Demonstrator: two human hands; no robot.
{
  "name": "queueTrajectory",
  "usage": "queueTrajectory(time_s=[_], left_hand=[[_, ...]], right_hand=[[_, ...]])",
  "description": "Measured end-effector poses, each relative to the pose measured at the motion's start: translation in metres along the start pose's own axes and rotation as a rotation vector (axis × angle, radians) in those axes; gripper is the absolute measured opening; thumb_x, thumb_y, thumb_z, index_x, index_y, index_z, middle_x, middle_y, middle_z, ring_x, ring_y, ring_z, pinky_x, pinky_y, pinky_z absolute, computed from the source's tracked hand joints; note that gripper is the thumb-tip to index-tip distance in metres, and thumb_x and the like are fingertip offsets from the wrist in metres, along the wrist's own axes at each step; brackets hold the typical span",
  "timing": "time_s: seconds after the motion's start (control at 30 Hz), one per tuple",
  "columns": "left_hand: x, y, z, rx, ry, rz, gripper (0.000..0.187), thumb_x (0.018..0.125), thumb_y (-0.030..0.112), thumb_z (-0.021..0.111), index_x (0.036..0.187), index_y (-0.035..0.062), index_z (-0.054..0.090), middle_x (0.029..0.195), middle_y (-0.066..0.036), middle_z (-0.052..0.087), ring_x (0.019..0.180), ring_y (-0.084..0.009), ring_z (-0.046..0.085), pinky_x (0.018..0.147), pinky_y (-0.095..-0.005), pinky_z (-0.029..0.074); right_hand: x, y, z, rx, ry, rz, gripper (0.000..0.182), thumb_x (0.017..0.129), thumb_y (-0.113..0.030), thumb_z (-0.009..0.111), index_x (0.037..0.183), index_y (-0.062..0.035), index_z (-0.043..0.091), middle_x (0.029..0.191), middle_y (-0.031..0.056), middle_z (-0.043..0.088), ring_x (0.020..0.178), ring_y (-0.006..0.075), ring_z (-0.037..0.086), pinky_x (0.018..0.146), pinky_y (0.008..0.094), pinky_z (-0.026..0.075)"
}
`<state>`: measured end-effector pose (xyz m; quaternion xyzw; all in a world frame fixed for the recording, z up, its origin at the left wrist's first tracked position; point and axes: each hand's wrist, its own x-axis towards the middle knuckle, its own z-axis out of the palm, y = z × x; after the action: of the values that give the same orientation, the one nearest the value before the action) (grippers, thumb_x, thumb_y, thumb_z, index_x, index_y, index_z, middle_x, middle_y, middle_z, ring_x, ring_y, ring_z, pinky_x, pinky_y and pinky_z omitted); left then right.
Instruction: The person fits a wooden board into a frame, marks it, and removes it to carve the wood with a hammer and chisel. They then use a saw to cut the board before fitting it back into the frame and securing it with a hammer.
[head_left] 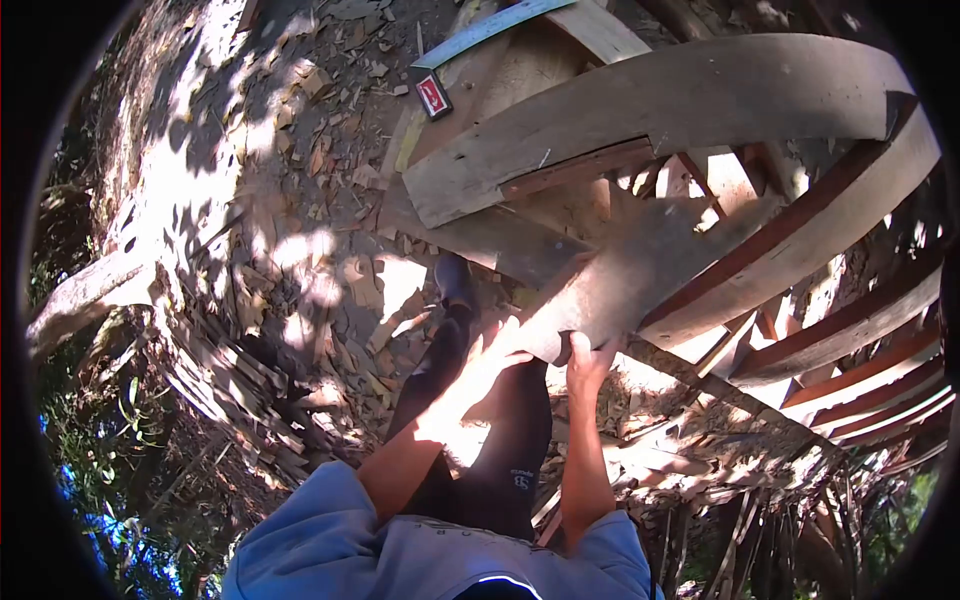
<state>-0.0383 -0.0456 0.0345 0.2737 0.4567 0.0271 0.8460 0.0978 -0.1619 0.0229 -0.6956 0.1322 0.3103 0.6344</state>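
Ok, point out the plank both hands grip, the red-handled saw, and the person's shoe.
plank (640,270), head view, on its broad sunlit face.
left hand (497,352), head view, knuckles.
right hand (588,362), head view, back of hand.
saw (432,95), head view, red handle.
shoe (455,280), head view, upper.

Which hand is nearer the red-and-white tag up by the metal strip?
Left. The left hand grips the near end of the curved plank, on the side toward the red-and-white tag; the right hand grips the same end, farther away.
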Motion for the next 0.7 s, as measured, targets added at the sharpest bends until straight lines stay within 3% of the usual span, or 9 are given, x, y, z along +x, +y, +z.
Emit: queueTrajectory(time_s=[0.03, 0.13, 0.17, 0.3, 0.4, 0.43, 0.53, 0.57, 0.7], left_hand=[[0.008, 0.006, -0.001, -0.287, -0.087, -0.008, 0.057, 0.102, 0.041, 0.054, 0.14, -0.0015, 0.047, 0.129, -0.017, 0.061, 0.116, -0.0252, 0.061, 0.102, -0.0427, 0.05], [0.027, 0.033, 0.007, 0.022, -0.006, 0.042, 0.055, 0.102, 0.038, 0.056, 0.139, -0.0021, 0.048, 0.122, -0.016, 0.063, 0.113, -0.0254, 0.063, 0.1, -0.0421, 0.051], [0.032, 0.031, 0.008, -0.197, -0.014, 0.086, 0.059, 0.101, 0.04, 0.057, 0.142, -0.0018, 0.044, 0.12, -0.016, 0.062, 0.116, -0.0253, 0.061, 0.104, -0.0409, 0.048], [0.056, 0.055, 0.028, -0.343, 0.253, -0.155, 0.067, 0.101, 0.045, 0.054, 0.147, -0.0012, 0.037, 0.129, -0.016, 0.056, 0.121, -0.026, 0.057, 0.107, -0.0409, 0.044], [0.05, 0.059, 0.036, -0.365, 0.305, -0.141, 0.086, 0.099, 0.063, 0.045, 0.154, 0.0005, 0.025, 0.148, -0.018, 0.04, 0.134, -0.0304, 0.045, 0.114, -0.0427, 0.035], [0.051, 0.057, 0.035, -0.417, 0.31, -0.171, 0.09, 0.097, 0.067, 0.041, 0.155, 0.0012, 0.023, 0.152, -0.018, 0.035, 0.137, -0.0316, 0.042, 0.115, -0.0434, 0.032], [0.056, 0.056, 0.034, -0.521, 0.269, -0.214, 0.099, 0.093, 0.078, 0.03, 0.157, 0.0029, 0.018, 0.161, -0.017, 0.023, 0.144, -0.0342, 0.033, 0.118, -0.0451, 0.026], [0.055, 0.056, 0.032, -0.525, 0.233, -0.205, 0.101, 0.093, 0.08, 0.027, 0.157, 0.0032, 0.017, 0.163, -0.016, 0.021, 0.145, -0.0344, 0.03, 0.119, -0.0454, 0.024], [0.046, 0.068, 0.048, -0.491, 0.277, -0.182, 0.101, 0.092, 0.081, 0.023, 0.158, 0.0038, 0.016, 0.165, -0.015, 0.018, 0.148, -0.0346, 0.027, 0.12, -0.0463, 0.021]], right_hand=[[0.015, 0.018, 0.011, 0.076, -0.029, -0.026, 0.078, 0.078, -0.008, 0.077, 0.143, 0.005, 0.037, 0.122, 0.0112, 0.054, 0.105, 0.0207, 0.054, 0.094, 0.0314, 0.045], [0.037, 0.012, 0.051, 0.032, -0.081, -0.11, 0.08, 0.078, -0.002, 0.077, 0.146, 0.0029, 0.034, 0.121, 0.0101, 0.054, 0.107, 0.0197, 0.053, 0.096, 0.0318, 0.044], [0.041, 0.005, 0.065, 0.012, -0.084, -0.173, 0.081, 0.078, -0.001, 0.077, 0.146, 0.0023, 0.034, 0.123, 0.0105, 0.053, 0.109, 0.0202, 0.052, 0.098, 0.033, 0.042], [0.07, 0.022, 0.083, 0.046, -0.162, -0.399, 0.083, 0.076, -0.002, 0.078, 0.146, 0.0027, 0.033, 0.133, 0.0167, 0.049, 0.119, 0.0252, 0.049, 0.106, 0.0398, 0.037], [0.08, 0.008, 0.071, -0.861, -0.056, -0.813, 0.079, 0.077, -0.006, 0.078, 0.144, 0.0033, 0.037, 0.137, 0.0181, 0.048, 0.124, 0.028, 0.048, 0.108, 0.0403, 0.037], [0.082, 0.002, 0.072, -0.92, -0.039, -0.828, 0.074, 0.079, -0.012, 0.08, 0.14, 0.0038, 0.043, 0.135, 0.0184, 0.05, 0.125, 0.0293, 0.049, 0.107, 0.0401, 0.038], [0.074, -0.018, 0.077, -0.387, -0.158, -0.412, 0.073, 0.079, -0.018, 0.082, 0.138, 0.0042, 0.045, 0.134, 0.0186, 0.051, 0.123, 0.0284, 0.05, 0.106, 0.0398, 0.038], [0.074, -0.031, 0.089, -0.269, -0.147, -0.473, 0.068, 0.088, -0.03, 0.072, 0.138, 0.0055, 0.043, 0.132, 0.0191, 0.054, 0.123, 0.0269, 0.048, 0.109, 0.0403, 0.035], [0.097, -0.06, 0.107, -0.212, -0.081, -0.452, 0.087, 0.085, -0.049, 0.076, 0.138, 0.0113, 0.042, 0.134, 0.021, 0.054, 0.118, 0.0298, 0.053, 0.106, 0.0405, 0.039]])
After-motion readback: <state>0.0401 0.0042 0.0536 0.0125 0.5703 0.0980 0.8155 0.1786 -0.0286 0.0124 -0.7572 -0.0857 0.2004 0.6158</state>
